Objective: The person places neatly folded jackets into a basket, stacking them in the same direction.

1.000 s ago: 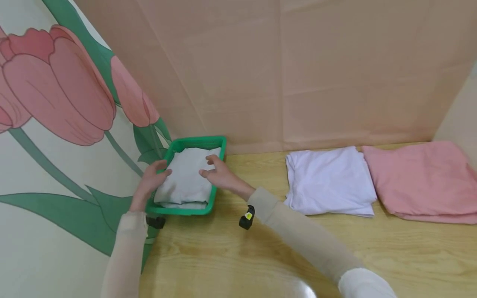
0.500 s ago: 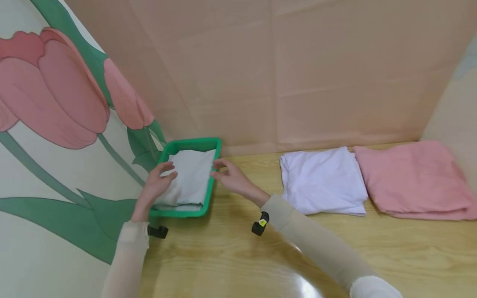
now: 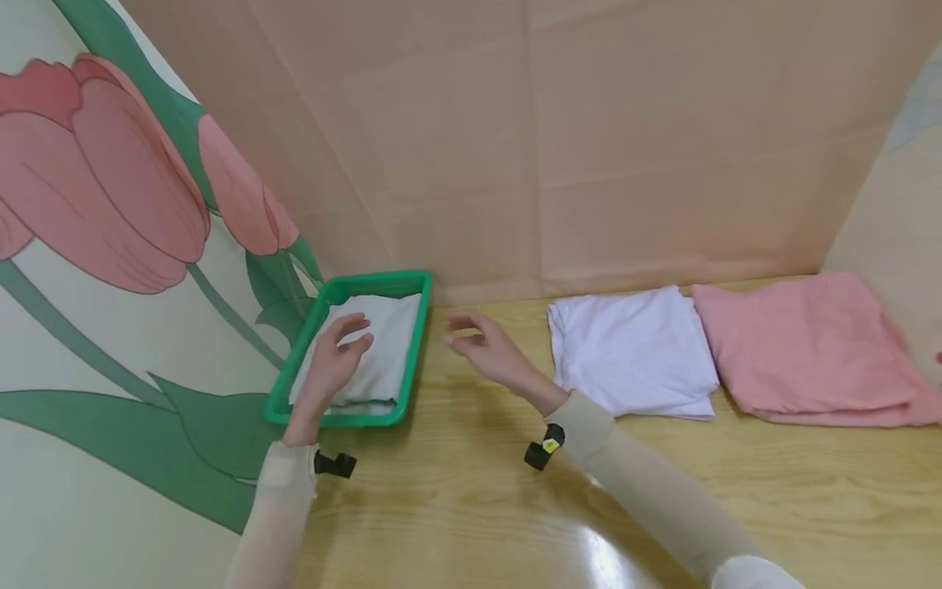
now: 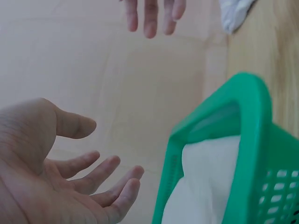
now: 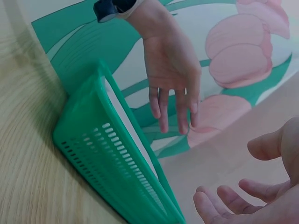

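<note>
A green plastic basket (image 3: 417,343) with slotted sides stands at the left, a folded white cloth (image 3: 393,327) lying inside it. Above the basket hovers my left hand (image 3: 333,360), fingers loosely bent and holding nothing; in the left wrist view the basket rim (image 4: 254,140) is beside that hand (image 4: 70,172). My right hand (image 3: 493,350) hangs in the air right of the basket, its fingers relaxed with nothing between them. To its right a folded pale lavender cloth (image 3: 633,352) lies on the wooden table, and a folded pink cloth (image 3: 802,352) lies against that one's right side.
A wall painted with tulips (image 3: 132,188) rises close along the left, next to the basket. Behind the wooden table (image 3: 471,507) hangs a beige sheet (image 3: 441,147). A pale wall (image 3: 898,237) bounds the right side.
Both hands have shifted to the right; the right hand has moved from over the white cloth to outside the basket. The view has turned slightly right. The cloths stay in place.
</note>
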Demonstrator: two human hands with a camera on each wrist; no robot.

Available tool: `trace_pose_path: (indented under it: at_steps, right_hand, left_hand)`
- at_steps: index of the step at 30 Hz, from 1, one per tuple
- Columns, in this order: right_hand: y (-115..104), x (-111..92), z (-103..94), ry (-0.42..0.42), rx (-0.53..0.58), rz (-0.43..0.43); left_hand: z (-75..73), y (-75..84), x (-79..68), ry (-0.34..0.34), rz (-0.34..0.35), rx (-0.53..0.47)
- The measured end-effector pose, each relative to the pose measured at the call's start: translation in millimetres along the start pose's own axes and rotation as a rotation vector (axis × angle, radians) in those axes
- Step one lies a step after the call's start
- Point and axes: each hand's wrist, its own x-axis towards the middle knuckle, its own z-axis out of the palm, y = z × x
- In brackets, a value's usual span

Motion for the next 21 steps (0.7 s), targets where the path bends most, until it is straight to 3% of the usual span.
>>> trace_pose_path:
  at_steps: [9,21]
  right_hand:
    - [3,-17,-28.3,0.066,-0.045,0.019]
    - [9,-40,-62.0,0.112,-0.114,0.02]
  left_hand:
    - [27.0,44.2,-26.1,0.048,0.112,-0.001]
    - [55.1,56.2,-31.9,0.026,0.131,-0.089]
